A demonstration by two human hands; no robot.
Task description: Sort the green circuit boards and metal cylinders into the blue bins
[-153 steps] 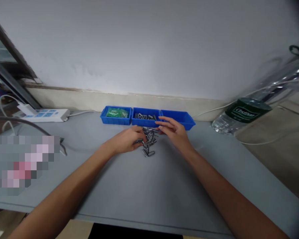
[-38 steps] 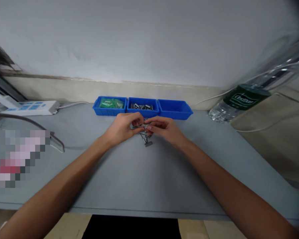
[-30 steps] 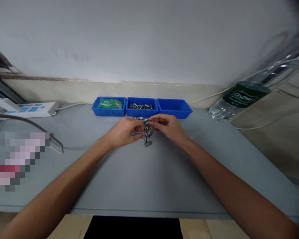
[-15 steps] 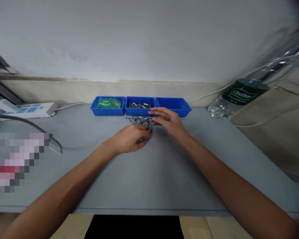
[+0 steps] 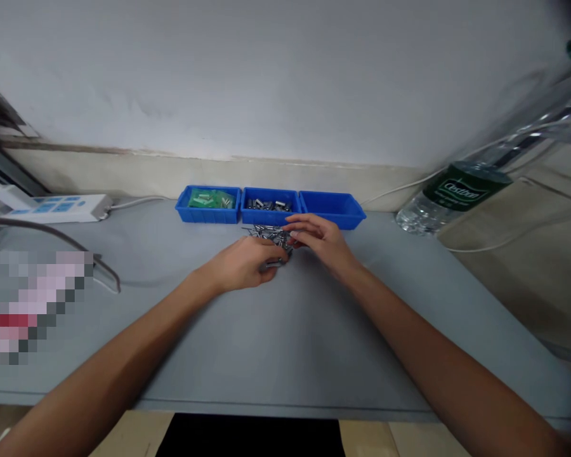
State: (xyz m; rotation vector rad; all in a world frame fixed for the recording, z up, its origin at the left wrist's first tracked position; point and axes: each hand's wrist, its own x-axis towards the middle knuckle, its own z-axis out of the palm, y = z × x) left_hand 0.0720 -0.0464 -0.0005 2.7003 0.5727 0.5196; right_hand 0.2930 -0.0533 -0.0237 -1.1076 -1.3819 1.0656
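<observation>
A heap of small metal pieces (image 5: 272, 235) lies on the grey table (image 5: 276, 336), just in front of the middle blue bin (image 5: 269, 218). My left hand (image 5: 248, 261) rests at the heap's near left side, its fingers curled round metal pieces. At the right edge of the heap is my right hand (image 5: 321, 240), fingers apart, the tips close to the pieces; nothing is visibly held in it. The middle bin contains short metal parts. In the left blue bin (image 5: 208, 216) lies a green bag (image 5: 210, 198) with small parts. The right blue bin (image 5: 335, 209) shows a bare inside.
At the back right stands a tilted clear bottle (image 5: 457, 190) with a green label. A white power strip (image 5: 71, 208) and a dark cable (image 5: 52, 230) are at the left, above a pixelated patch. A pale wall rises behind the bins.
The view has shifted slightly. My left hand stays at the heap with its fingers curled, and my right hand remains at the right edge with little movement.
</observation>
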